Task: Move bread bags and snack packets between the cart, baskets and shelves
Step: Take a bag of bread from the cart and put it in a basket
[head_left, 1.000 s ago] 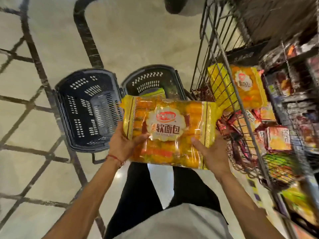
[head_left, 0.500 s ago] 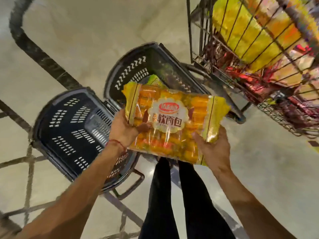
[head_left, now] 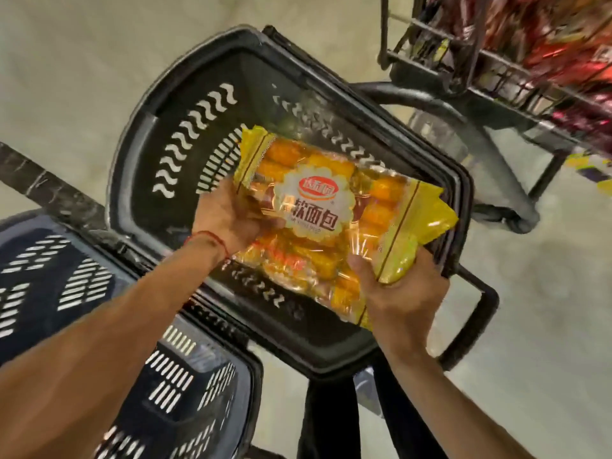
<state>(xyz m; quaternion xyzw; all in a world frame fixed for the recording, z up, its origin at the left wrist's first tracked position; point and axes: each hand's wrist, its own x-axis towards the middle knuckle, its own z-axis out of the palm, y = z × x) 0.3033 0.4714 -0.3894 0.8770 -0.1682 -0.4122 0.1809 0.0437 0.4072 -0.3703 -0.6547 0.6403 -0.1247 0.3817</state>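
Observation:
A yellow bread bag (head_left: 334, 223) with a white scalloped label and orange rolls inside hangs tilted over a black plastic basket (head_left: 172, 104) on the floor. My left hand (head_left: 228, 220) grips the bag's left end, thumb on top. My right hand (head_left: 400, 293) holds its lower right end, fingers curled under the yellow seam. The bag hides most of the basket's bottom. A wire cart (head_left: 496, 64) with red snack packets (head_left: 563, 38) stands at the upper right.
A second dark blue basket (head_left: 82, 293) sits at the lower left, touching the black one. The black basket's handle (head_left: 477, 323) lies folded out to the right. My dark trouser legs (head_left: 331, 422) are below. Pale floor surrounds everything.
The view has tipped down and closer onto the black basket. Both hands have carried the bread bag lower over it, and the cart has slid to the upper right corner.

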